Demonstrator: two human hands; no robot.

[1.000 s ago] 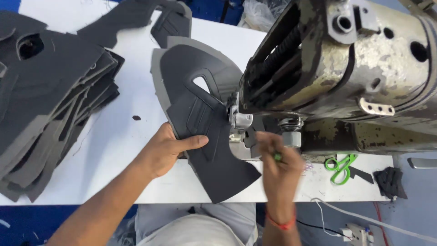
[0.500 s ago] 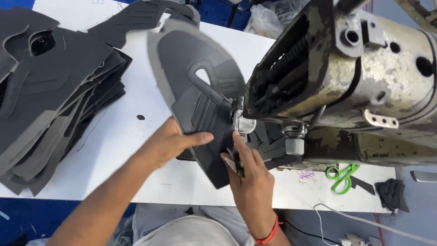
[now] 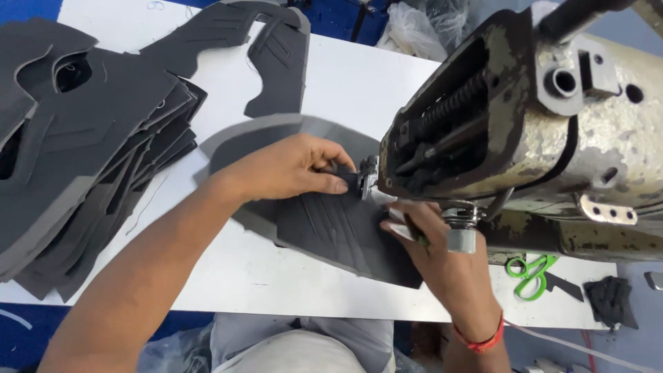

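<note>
Leftmost, a stack of dark grey cut panels (image 3: 76,152) lies on the white tabletop (image 3: 345,76). Since half a second ago the left hand (image 3: 286,169) has slid from the near edge of the grey ribbed panel (image 3: 331,224) to its top, fingers now pinching the piece at the needle area. The right hand (image 3: 442,252) has shifted rightward under the sewing machine head (image 3: 545,131), fingers pressing the panel flat while clasping a small green-tipped tool. Judged: the piece is now positioned for stitching. Green scissors (image 3: 528,276) lie far right.
</note>
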